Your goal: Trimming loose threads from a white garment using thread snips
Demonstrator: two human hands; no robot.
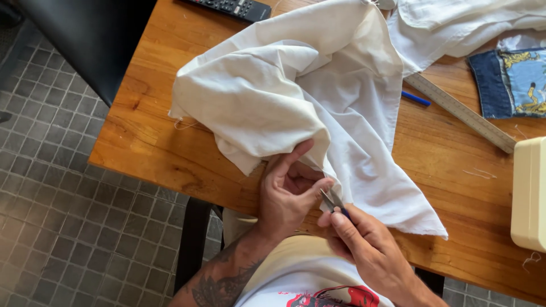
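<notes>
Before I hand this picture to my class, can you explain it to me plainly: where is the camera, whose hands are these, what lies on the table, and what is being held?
There is one picture, taken by a camera worn on a person's head and looking down at their own two bare hands; no machine is involved. The left hand pinches an edge of a large crumpled white cotton cloth that spreads over a brown wooden table. The right hand holds small metal scissors with a dark handle, blades at that pinched edge. Further back lie a long metal ruler, a blue pen partly under the cloth, a black remote control, and a denim piece with a blue-and-yellow printed patch. A cream-coloured box-shaped object sits at the right edge; I cannot tell what it is.
</notes>
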